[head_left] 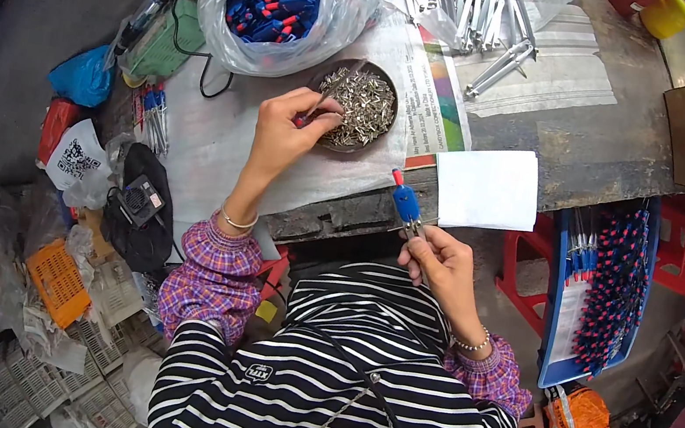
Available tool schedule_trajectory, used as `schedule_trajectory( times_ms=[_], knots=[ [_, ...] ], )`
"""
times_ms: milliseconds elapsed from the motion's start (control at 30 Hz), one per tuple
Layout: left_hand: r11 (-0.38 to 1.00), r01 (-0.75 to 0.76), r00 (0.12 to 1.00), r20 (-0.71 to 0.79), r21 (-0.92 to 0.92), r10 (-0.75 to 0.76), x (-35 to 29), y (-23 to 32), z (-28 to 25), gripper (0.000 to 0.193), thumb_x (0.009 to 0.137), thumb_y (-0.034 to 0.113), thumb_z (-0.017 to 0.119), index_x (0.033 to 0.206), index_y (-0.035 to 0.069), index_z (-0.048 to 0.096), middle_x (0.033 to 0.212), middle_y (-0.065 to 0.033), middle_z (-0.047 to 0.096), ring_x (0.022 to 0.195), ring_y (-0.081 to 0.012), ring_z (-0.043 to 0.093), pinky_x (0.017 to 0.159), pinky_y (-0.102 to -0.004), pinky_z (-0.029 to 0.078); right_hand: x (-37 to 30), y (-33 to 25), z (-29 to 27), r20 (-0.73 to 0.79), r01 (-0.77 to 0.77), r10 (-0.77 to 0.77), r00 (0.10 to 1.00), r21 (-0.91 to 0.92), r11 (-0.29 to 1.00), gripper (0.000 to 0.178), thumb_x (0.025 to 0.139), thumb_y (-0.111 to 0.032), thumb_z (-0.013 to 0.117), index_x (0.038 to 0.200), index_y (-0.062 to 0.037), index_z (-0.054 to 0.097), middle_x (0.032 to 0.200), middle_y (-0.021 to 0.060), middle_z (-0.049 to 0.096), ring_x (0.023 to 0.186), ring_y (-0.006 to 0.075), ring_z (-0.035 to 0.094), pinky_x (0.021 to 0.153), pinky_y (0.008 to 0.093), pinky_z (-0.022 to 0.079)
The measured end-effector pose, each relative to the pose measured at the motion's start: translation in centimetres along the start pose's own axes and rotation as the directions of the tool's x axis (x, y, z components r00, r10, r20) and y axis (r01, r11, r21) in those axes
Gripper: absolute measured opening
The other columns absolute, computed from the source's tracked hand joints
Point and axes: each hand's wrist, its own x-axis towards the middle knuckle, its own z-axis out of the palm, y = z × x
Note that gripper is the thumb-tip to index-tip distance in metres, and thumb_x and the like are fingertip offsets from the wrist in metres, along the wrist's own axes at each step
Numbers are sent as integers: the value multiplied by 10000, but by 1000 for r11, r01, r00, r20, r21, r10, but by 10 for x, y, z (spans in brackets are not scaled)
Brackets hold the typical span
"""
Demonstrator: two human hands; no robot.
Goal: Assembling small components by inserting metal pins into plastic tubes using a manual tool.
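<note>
Over the near left edge of a round bowl (pixel 392 126), my left hand (pixel 279 135) is closed on a slim metal tool (pixel 321 101) with a dark red part, whose exact kind I cannot make out. Small silvery metal pieces (pixel 362 104) fill the bowl. In front of the table edge, my right hand (pixel 440 262) pinches the metal end of a tool with a blue handle (pixel 406 204). Its red tip points up and away from me, and thin metal prongs show at my fingers.
A clear plastic bag (pixel 213 13) of blue, red-tipped handles stands behind the bowl. Silvery metal parts (pixel 488 10) lie at the back. White paper (pixel 488 190) rests on the table's near edge. To the right, a blue tray (pixel 562 335) holds rows of blue-handled tools beside red stools (pixel 526 272).
</note>
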Motion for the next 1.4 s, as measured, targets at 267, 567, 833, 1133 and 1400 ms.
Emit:
schedule_trajectory(
  times_ms=[267, 567, 833, 1133, 1400],
  knots=[
    [974, 109, 994, 12, -200, -109, -2, 5, -2, 101, 737, 61, 676, 819, 3, 683, 637, 8, 533, 557, -32, 422, 498, -207, 320, 0, -2, 1, 7, -17, 16, 1000, 41, 999, 201, 912, -96, 521, 1022, 57, 593, 711, 38, 599, 532, 30, 479, 454, 160, 379],
    [977, 154, 987, -22, -150, -159, -6, 7, -1, 94, 723, 72, 688, 785, 3, 677, 610, 24, 570, 545, -15, 429, 499, -188, 337, 0, -1, -1, 22, -9, 8, 1000, 62, 998, 206, 911, -92, 518, 1026, 65, 586, 717, 47, 598, 538, 38, 482, 457, 170, 388],
    [990, 101, 993, -46, -96, -106, -6, 7, -4, 88, 732, 82, 696, 735, 4, 655, 606, 39, 579, 508, -2, 393, 462, -184, 304, 0, 0, -1, 27, -16, 14, 1000, 66, 998, 208, 910, -82, 513, 1032, 72, 582, 716, 54, 597, 535, 42, 483, 454, 171, 389],
    [779, 408, 896, 373, -476, -242, -23, 39, 7, 70, 767, 24, 629, 833, 20, 651, 715, -13, 642, 477, -6, 461, 376, -157, 301, 1, 1, -1, -18, 32, -32, 999, -9, 999, 188, 913, -90, 516, 994, 64, 589, 712, 47, 603, 531, 39, 488, 453, 171, 393],
    [830, 316, 900, 423, -459, -109, -40, 57, 31, 132, 727, 3, 698, 794, 12, 585, 748, 6, 596, 687, -28, 526, 607, -171, 418, -2, -1, 2, -50, 91, -95, 994, -83, 992, 160, 911, -105, 527, 912, 39, 598, 699, 35, 612, 527, 34, 498, 455, 172, 402]
  ],
)
